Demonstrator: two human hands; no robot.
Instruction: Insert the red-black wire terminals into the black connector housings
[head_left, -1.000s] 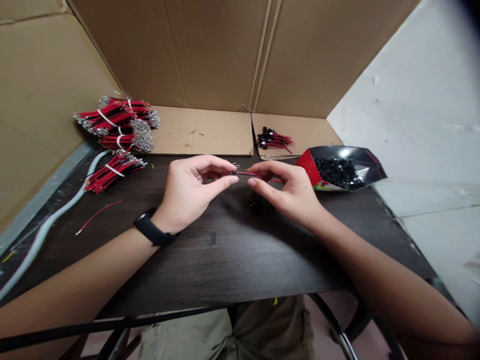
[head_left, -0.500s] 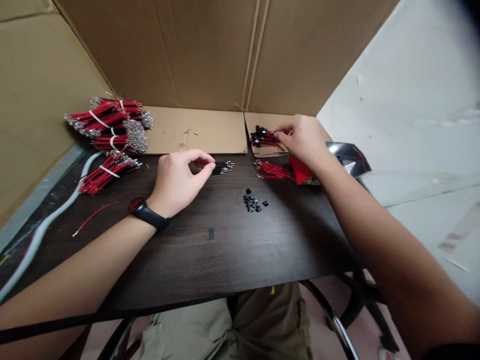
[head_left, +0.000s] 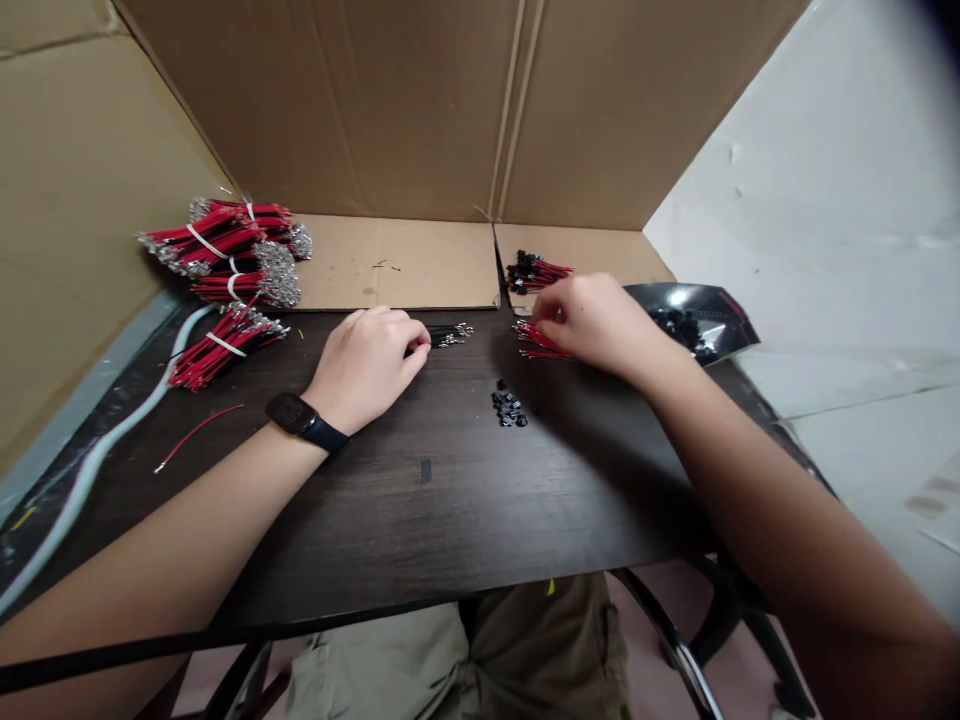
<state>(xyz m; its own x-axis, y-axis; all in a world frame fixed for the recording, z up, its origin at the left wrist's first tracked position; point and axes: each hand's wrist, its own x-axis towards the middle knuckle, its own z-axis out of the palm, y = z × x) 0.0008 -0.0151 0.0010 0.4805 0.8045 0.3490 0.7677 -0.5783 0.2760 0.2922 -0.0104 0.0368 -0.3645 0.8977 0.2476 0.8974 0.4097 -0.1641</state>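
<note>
My left hand [head_left: 371, 362], with a black watch [head_left: 296, 412] on its wrist, rests on the tabletop, its thumb and fingers closed at the near end of a small pile of black wires [head_left: 450, 336]. Bare metal tips of these wires point right. Over a pile of red wires [head_left: 541, 348] is my right hand [head_left: 596, 325], its fingers curled down and the tips partly hidden. Whether a wire is between them I cannot make out. Just beyond, wires with black connectors [head_left: 529, 272] lie on cardboard. Loose black connector housings [head_left: 510, 406] form a small heap nearer me.
Tied bundles of red and black wires [head_left: 225, 250] are stacked at the back left. A single red wire [head_left: 196, 432] and a pale cable [head_left: 97, 455] lie on the left. Cardboard walls [head_left: 390, 110] stand behind. A glossy dark curved piece [head_left: 697, 318] sits at the right.
My right hand has left the connector-ended wires on the cardboard and come toward me, over the red wires. My left hand stays by the black wires, its fingers now more curled.
</note>
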